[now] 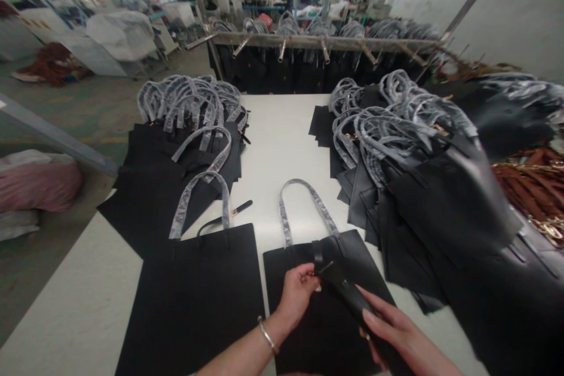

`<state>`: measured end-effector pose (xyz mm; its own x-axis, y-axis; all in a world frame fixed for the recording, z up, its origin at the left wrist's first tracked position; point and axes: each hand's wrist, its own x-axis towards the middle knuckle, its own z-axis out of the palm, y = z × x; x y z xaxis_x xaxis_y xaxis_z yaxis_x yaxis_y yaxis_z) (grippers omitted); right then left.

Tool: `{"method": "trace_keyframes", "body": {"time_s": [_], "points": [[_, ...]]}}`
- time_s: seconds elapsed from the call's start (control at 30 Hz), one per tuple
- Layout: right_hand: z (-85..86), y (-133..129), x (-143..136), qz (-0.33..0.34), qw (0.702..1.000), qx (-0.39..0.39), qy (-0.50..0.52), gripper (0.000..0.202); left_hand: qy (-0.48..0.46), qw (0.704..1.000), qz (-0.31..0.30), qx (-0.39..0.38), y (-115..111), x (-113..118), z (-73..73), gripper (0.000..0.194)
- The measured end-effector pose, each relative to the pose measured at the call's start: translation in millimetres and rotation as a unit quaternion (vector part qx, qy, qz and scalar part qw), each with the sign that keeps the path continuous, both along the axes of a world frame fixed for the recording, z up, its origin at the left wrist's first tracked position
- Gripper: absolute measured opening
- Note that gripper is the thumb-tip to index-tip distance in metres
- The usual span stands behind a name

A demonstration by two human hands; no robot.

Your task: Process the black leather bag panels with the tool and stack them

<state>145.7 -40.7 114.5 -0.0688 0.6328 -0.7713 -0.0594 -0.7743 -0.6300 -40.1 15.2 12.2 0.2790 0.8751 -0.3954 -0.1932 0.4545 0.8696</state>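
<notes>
Plastic-wrapped-handle black tote bag (328,335) flat at 6 o'clock on white table, long axis roughly 12–6, top edge away from person. Black closure tab (317,249) at its top middle, lying 12–6, just off left hand (297,294) at about 12 from fingertips; left is the nearer hand. Long black piece (346,291), exact type unclear, over the bag front, axis 11–5, its 11 o'clock end right by left fingertips and the tab.

Left hand comes in from 7, silver bracelet (267,335) on wrist, fingers curled; can't tell if they pinch the tab, the piece, or nothing. Right hand (394,320) from 5, thumb on top, fingers wrapped round the piece, gripping it. Second black tote (198,305) at 8, apart from first.
</notes>
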Motion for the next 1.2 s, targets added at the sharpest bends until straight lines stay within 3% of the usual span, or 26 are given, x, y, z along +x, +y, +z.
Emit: {"method": "trace_keyframes", "body": {"time_s": [0.1, 0.3, 0.43, 0.63, 0.8, 0.9, 1.03, 1.13, 1.2], "points": [[-2.4, 5, 0, 0.009, 1.0, 0.006, 0.009, 0.079, 0.032, 0.999, -0.026, 0.033, 0, -2, -1.4, 0.011], [-10.6, 6, -6, 0.025, 0.999, -0.02, -0.005, 0.081, 0.103, 0.991, -0.014, 0.08, 0, -5, -3.7, 0.016], [-8.1, 16, -12, 0.005, 0.999, 0.031, -0.033, 0.083, 0.125, 0.99, -0.015, 0.063, 0, -6, -10.6, 0.011], [-8.0, 20, -12, 0.043, 0.999, 0.001, -0.022, 0.081, 0.057, 0.998, -0.024, 0.027, 4, -11, -6.9, 0.019], [-3.9, 29, -9, -0.021, 0.997, 0.033, -0.069, 0.077, 0.005, 0.999, -0.005, -0.039, 6, -10, 3.8, 0.023], [-4.0, 22, -3, 0.003, 0.999, 0.02, -0.038, 0.075, 0.011, 0.999, -0.014, -0.037, 5, -9, 2.8, 0.022], [-15.0, 14, -8, 0.036, 0.999, 0.016, 0.006, 0.075, 0.074, 0.996, -0.051, 0.011, 2, -7, -8.1, 0.016], [-18.3, 24, -7, -0.036, 0.997, 0.064, -0.032, 0.073, 0.175, 0.979, -0.079, 0.066, 4, -13, -14.1, 0.019], [-14.7, 30, 7, -0.093, 0.989, 0.08, -0.078, 0.071, 0.297, 0.937, -0.084, 0.166, 10, -26, -14.5, 0.02]]}}
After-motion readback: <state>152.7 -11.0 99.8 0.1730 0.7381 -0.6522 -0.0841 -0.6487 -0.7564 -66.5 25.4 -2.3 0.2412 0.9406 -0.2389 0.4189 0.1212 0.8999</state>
